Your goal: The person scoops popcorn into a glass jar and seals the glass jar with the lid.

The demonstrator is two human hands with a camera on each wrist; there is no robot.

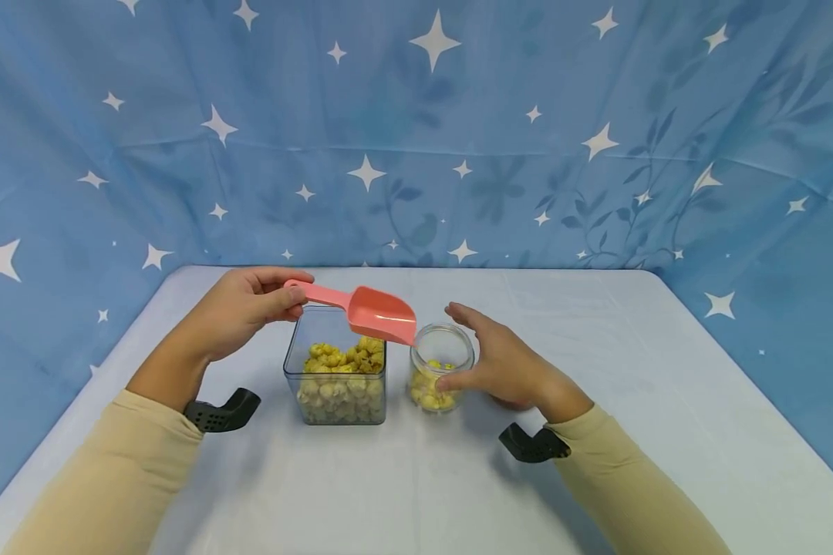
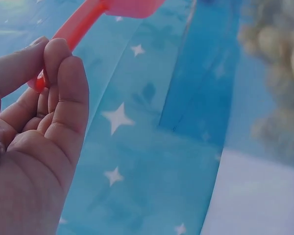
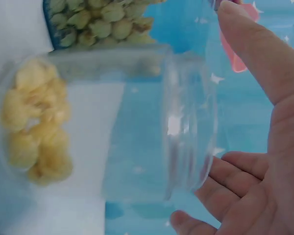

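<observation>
A pink scoop (image 1: 382, 314) is held by the end of its handle between the thumb and fingers of my left hand (image 1: 239, 308). Its bowl hangs above the right part of a clear square container (image 1: 322, 330) of popcorn, its tip near the jar's rim; no popcorn shows in the bowl. Right of the container stands a clear round jar (image 1: 443, 344), upright and lidless, with some yellow popcorn (image 3: 36, 122) at its bottom. My right hand (image 1: 507, 362) is spread beside the jar's mouth, thumb and fingers apart; whether it touches the glass I cannot tell.
A reddish round thing (image 1: 514, 403), mostly hidden under my right hand, lies on the white tabletop (image 1: 416, 486). Behind the table hangs a blue curtain (image 1: 389, 116) with white stars. A dark wrist mount (image 1: 224, 412) sits on each forearm.
</observation>
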